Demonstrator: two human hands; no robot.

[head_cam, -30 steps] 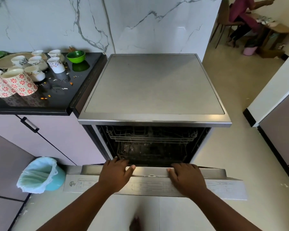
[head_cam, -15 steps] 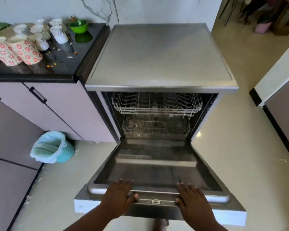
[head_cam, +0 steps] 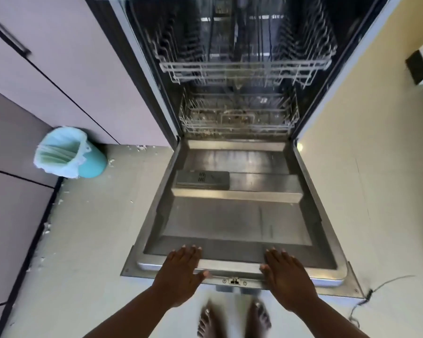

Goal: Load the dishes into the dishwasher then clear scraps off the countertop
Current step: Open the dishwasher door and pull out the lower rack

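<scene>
Both hands, left hand (head_cam: 178,274) and right hand (head_cam: 287,276), lie flat and ungripping on the lowered dishwasher door (head_cam: 235,223) at 6 o'clock; dishes are out of view; 2 bare feet beneath risk knocks.

A teal waste bin (head_cam: 89,162) stands on the floor at the left, lined with a pale bag (head_cam: 59,152) whose rim is folded over its mouth. It sits just beside the base of the pinkish cabinet fronts (head_cam: 66,76), which fill the left side; a dark bar handle (head_cam: 7,35) crosses the far upper door, blurred. Small white flecks (head_cam: 138,148) lie scattered on the pale floor (head_cam: 91,228) along the cabinet foot. At the near right a thin dark cable (head_cam: 376,289) trails across the floor. Far right, a dark and white edge (head_cam: 420,67) shows, perhaps another cabinet's plinth.
</scene>
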